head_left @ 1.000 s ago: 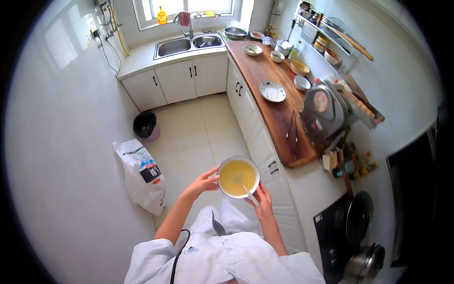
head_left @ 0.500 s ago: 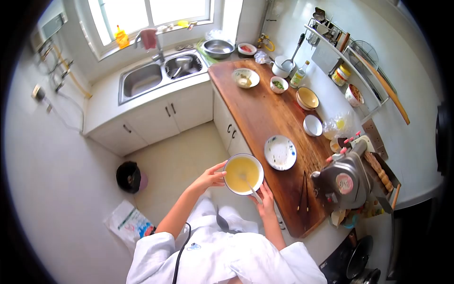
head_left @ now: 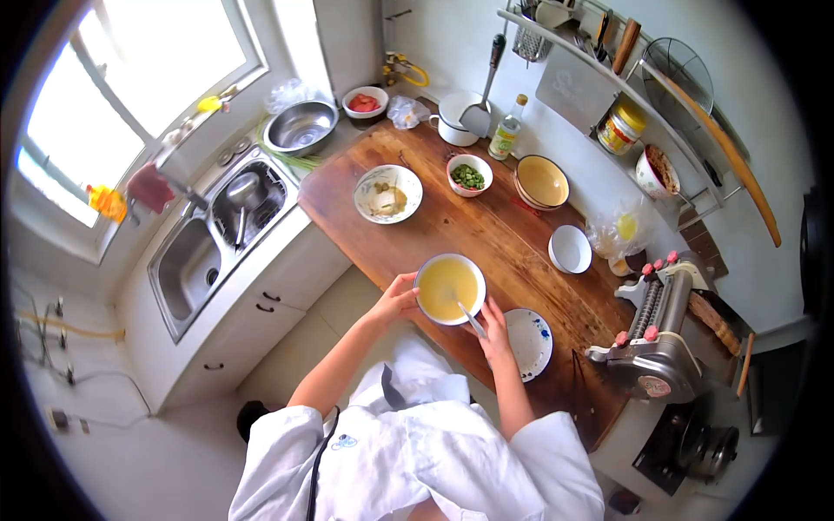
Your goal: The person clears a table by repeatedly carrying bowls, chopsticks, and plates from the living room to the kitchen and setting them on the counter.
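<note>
Between my two hands is a white bowl of yellow liquid, held level at the near edge of the wooden counter. My left hand grips its left rim, fingers against the side. On the lower right, my right hand holds the bowl and the handle of a spoon whose head is sunk in the liquid. Just right of that hand lies a white plate with a blue pattern and dark specks. Farther left on the counter sits a patterned bowl with pale and brownish contents.
On the wooden counter stand a bowl of chopped greens, a yellow-lined bowl, a small white bowl, a bottle and a pasta machine. The sink is at left; a utensil rack hangs above.
The view has turned toward the counter's far end. Both hands have carried the bowl forward, from beside the counter to its edge, nearer the patterned bowl.
</note>
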Demonstrator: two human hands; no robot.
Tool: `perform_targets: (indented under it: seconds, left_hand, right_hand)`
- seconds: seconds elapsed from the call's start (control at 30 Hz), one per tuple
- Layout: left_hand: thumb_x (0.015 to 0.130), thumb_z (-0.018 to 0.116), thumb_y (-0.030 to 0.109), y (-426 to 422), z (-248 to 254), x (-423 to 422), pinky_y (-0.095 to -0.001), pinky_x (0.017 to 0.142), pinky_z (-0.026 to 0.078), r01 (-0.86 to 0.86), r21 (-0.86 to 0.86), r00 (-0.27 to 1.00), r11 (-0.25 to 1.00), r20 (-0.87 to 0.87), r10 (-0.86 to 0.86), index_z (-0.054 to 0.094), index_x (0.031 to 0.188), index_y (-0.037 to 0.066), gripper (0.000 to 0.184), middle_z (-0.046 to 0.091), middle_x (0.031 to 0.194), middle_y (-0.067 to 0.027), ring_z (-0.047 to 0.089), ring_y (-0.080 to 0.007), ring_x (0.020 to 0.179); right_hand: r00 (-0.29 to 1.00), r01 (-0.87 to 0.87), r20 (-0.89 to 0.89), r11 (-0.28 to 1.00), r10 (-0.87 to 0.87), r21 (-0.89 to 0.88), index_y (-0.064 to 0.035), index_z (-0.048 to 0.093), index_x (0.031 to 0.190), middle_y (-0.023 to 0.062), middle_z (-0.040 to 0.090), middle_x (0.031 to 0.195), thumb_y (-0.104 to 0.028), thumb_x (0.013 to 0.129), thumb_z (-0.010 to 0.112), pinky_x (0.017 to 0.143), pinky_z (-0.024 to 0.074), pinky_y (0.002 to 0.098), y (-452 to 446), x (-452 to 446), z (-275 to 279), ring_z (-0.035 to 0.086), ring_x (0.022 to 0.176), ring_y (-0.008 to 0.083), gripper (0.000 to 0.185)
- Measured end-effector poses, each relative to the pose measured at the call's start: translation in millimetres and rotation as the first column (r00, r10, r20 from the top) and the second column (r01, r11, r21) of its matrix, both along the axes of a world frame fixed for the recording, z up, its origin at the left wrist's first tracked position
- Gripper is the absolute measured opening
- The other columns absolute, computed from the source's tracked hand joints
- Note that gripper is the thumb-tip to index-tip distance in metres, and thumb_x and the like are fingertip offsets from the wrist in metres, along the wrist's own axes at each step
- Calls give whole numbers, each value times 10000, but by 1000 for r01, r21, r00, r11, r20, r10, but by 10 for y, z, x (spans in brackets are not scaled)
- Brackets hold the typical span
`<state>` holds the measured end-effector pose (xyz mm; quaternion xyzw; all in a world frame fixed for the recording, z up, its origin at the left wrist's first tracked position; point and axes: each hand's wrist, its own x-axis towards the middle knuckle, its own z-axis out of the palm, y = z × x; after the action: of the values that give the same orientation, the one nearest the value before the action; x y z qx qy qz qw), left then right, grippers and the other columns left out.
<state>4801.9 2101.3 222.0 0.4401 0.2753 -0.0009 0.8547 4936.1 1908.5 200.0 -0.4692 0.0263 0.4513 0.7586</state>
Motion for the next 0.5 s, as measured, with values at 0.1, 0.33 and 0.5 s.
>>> perform_targets:
  seconds: [0.1, 0.33, 0.5]
  left_hand:
    - [881, 428, 243, 337, -283, 453, -330, 872, 386, -11, -26, 998, 1000, -61, 10, 317, 1230, 144, 379, 484, 1145, -65, 498, -192, 1022]
    - [861, 461, 317, 880, -713, 1194, -331, 813, 405, -12, -180, 999, 984, -52, 3, 425, 1190, 79, 407, 516, 1095, -44, 509, -173, 970]
    - [864, 456, 308, 1192, -941, 1541, -366, 852, 378, 81, -246, 990, 966, -95, -108, 407, 1206, 98, 404, 492, 1125, -43, 481, -179, 1009]
  right_hand:
    - [998, 16, 68, 1000, -15, -18, -106, 364, 1238, 59, 507, 1092, -173, 877, 406, 722, 499, 399, 346, 276, -48, 541, 940, 177, 369]
    - [984, 164, 77, 985, -159, -61, -135, 331, 1270, 65, 473, 1148, -187, 880, 401, 743, 483, 423, 903, 745, -230, 521, 977, 179, 399]
    - [962, 271, 75, 954, -263, -128, -149, 309, 1283, 64, 475, 1137, -205, 875, 412, 766, 462, 438, 1155, 899, -328, 502, 999, 183, 425]
